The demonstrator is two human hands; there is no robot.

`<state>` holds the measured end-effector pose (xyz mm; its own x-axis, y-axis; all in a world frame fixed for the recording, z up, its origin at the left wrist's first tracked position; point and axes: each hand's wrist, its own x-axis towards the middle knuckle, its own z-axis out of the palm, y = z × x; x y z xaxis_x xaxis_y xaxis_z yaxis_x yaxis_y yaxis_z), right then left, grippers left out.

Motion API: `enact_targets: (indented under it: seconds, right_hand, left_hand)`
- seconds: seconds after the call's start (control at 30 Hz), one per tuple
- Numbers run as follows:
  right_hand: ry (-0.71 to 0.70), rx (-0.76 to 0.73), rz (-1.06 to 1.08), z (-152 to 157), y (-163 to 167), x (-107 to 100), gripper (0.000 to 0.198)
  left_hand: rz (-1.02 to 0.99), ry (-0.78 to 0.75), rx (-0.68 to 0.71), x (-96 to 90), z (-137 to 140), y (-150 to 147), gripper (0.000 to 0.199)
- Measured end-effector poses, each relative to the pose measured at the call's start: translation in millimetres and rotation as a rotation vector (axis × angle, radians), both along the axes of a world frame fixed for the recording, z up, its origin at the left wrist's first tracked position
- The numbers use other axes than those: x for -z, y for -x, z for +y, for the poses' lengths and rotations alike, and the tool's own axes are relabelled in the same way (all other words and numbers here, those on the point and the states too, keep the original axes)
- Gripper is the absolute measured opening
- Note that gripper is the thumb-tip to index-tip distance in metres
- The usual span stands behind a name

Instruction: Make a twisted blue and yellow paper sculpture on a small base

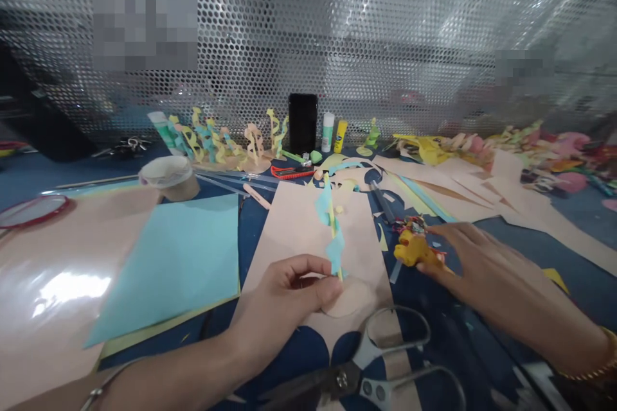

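My left hand (299, 295) pinches the lower end of an upright twisted paper spiral (332, 225), light blue wound with a thin yellow strip. Just below those fingertips lies a pale pink paper disc (351, 297); whether the spiral touches it, I cannot tell. My right hand (475, 263) is spread open at a yellow object (414, 249) whose kind I cannot make out, with red and dark bits behind it. Thumb and fingers lie on either side of that object, with the thumb at its edge. Large scissors (347, 376) lie with handles apart in front of me.
Pale pink paper (289, 225) lies under my left hand, with blue sheets (183, 263) to the left. Behind stand several finished paper spirals (212, 138), a phone (303, 123), glue sticks (340, 136) and a cup (171, 178). Paper scraps (463, 186) cover the right.
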<state>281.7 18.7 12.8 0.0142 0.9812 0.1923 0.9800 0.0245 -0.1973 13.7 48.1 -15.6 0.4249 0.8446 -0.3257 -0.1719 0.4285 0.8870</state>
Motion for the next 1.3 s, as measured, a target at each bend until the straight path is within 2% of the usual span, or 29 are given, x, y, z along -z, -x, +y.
enact_targets:
  seconds: [0.03,0.1,0.23,0.4,0.87,1.3]
  right_hand:
    - [-0.034,-0.039,0.039,-2,6,-5,0.031]
    - [-0.038,-0.156,0.266,-6,25,-15,0.021]
    - [0.185,-0.262,0.571,-11,63,-24,0.016]
    - [0.286,-0.293,0.772,-9,78,-18,0.017]
    - [0.259,-0.325,0.776,-10,81,-7,0.011]
    - [0.233,-0.328,0.776,-10,84,-10,0.009]
  left_hand:
    - [-0.013,-0.002,0.009,0.3,-1,0,0.016]
    - [-0.034,-0.009,0.033,0.3,-3,-1,0.016]
    - [-0.048,-0.05,0.079,-1.2,-7,-1,0.017]
    - [-0.058,-0.08,0.108,-2.9,-10,-1,0.016]
    - [-0.017,-0.118,0.088,-2.8,-10,-5,0.016]
    - [0.045,-0.141,0.112,1.1,-8,-4,0.02]
